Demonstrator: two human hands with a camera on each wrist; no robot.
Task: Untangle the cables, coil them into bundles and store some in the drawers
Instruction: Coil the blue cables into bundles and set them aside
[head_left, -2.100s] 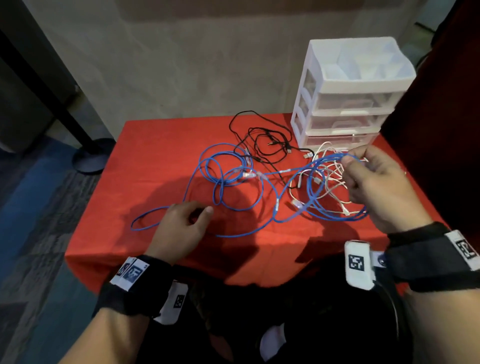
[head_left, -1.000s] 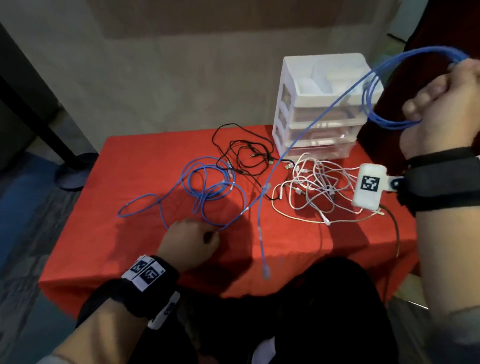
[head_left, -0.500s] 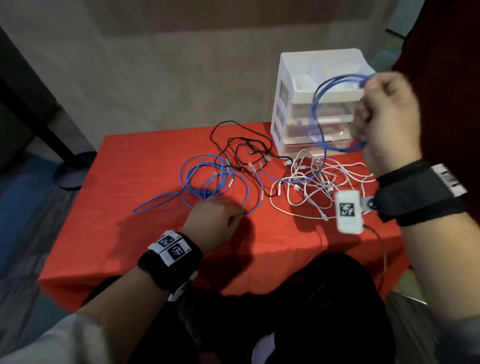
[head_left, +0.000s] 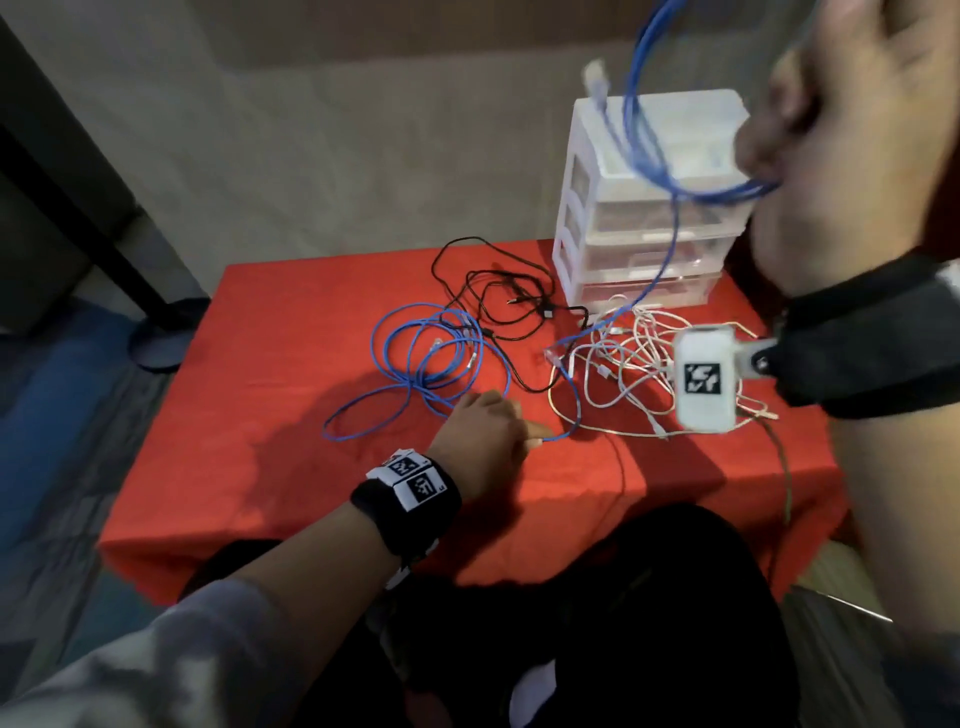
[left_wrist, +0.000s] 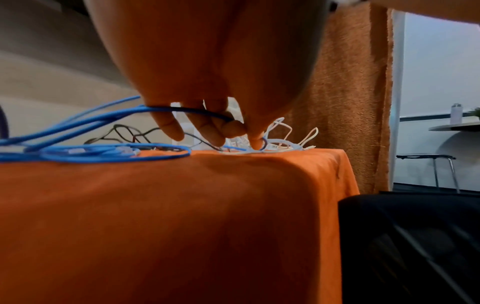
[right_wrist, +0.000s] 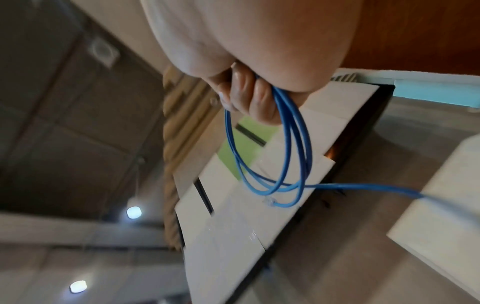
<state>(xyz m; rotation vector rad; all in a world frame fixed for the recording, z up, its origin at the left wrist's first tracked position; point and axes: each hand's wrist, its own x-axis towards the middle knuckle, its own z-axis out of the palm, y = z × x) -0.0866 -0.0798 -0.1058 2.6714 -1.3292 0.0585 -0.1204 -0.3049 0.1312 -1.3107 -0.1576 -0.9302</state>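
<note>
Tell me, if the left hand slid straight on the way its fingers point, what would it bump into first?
Probably the pile of white cables. The left hand rests on the red cloth, pinching a blue cable, fingers pointing right. That blue cable runs just ahead, so it might snag first; depth is hard to judge.

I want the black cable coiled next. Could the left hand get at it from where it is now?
Probably yes, once freed: the left hand pinches a blue cable; the black cable lies uncovered just beyond, though the blue tangle overlaps one side.
</note>
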